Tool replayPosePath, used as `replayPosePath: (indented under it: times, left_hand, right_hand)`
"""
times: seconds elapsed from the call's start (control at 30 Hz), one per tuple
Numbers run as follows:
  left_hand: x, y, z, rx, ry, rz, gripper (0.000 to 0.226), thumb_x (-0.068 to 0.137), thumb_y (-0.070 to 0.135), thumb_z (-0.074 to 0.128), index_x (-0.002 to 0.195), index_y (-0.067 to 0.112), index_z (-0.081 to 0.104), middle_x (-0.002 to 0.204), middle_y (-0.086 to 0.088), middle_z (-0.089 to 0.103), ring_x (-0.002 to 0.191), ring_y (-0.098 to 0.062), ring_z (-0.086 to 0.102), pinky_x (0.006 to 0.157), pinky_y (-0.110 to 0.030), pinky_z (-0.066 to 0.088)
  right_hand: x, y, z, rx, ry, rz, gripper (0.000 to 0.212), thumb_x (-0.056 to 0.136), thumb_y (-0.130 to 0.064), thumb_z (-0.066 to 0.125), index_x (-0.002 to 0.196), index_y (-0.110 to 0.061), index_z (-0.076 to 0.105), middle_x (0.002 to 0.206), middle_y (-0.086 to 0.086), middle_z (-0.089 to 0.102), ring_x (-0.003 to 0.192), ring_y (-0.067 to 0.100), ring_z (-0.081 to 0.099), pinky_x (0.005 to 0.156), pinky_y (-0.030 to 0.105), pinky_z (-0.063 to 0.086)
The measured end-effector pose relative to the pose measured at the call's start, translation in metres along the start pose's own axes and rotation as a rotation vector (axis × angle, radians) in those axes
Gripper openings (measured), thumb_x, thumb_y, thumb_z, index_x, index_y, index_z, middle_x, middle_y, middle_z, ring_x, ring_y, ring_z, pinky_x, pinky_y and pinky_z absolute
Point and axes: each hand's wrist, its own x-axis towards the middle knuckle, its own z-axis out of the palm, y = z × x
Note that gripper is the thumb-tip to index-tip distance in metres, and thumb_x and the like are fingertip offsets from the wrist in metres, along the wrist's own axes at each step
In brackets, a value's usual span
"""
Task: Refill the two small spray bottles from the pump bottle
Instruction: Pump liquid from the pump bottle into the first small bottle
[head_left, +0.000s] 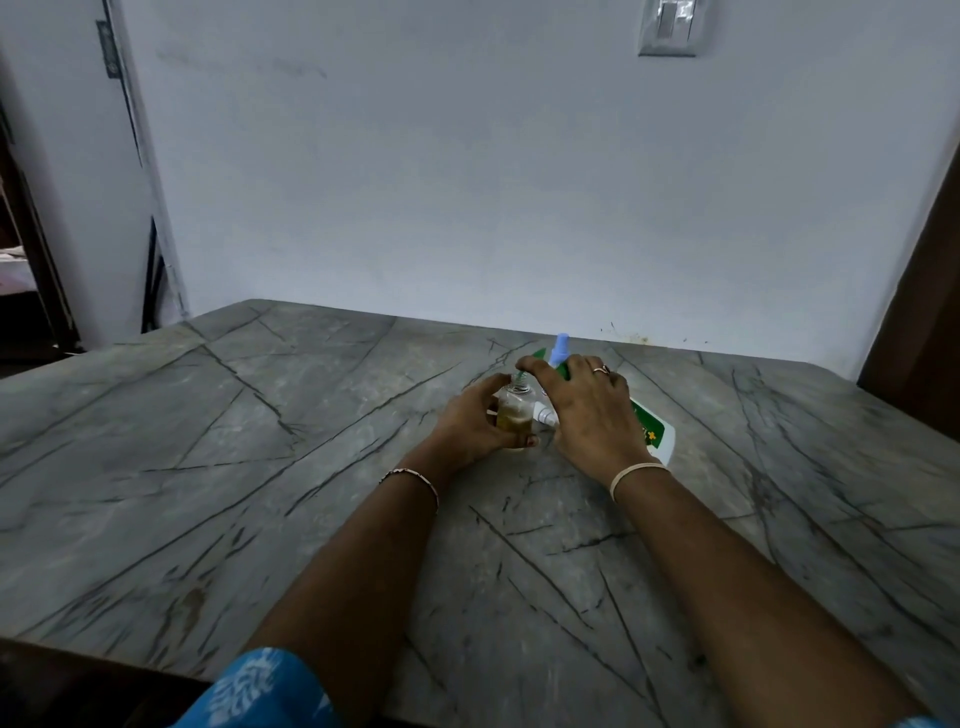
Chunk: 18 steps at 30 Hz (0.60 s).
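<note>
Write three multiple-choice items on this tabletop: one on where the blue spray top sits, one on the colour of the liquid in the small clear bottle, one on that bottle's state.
1. Where is the blue spray top?
A. on the far side, toward the wall
B. at the near table edge
C. left of both arms

2. What colour is the liquid in the small clear bottle?
A. blue
B. yellowish-brown
C. red

3. How is that bottle?
A. lying untouched
B. upright, gripped by the left hand
C. upturned on the table

Key:
1 A: it rises beyond the right hand, which holds the green-and-white bottle.
2 B: its lower part shows yellowish-brown.
3 B: the left fingers wrap its upright body.
</note>
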Motion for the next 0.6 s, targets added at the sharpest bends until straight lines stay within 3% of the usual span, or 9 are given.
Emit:
replayPosePath:
  times: [0.4,0.6]
  left_hand:
    - [0.003,-0.004,0.001,-0.031,-0.008,-0.014,0.097,0.064,0.020,0.087,0.145,0.018,0.033,0.129,-0.009,0.058,0.106,-0.019,0.063,0.093,-0.029,0.049]
    - [0.002,-0.003,0.002,-0.028,-0.002,-0.018,0.095,0.066,0.019,0.085,0.145,0.018,0.033,0.132,-0.009,0.056,0.108,-0.021,0.063,0.091,-0.026,0.048]
  right_hand:
    - [-0.004,0.007,0.003,0.009,0.001,-0.017,0.084,0.084,-0.014,0.067,0.147,-0.041,0.019,0.127,0.012,0.050,0.121,0.031,0.046,0.098,0.046,0.039]
    - [-0.001,0.000,-0.002,0.010,-0.009,0.004,0.074,0.084,-0.016,0.065,0.144,-0.035,0.026,0.131,0.013,0.047,0.123,0.031,0.044,0.101,0.045,0.037]
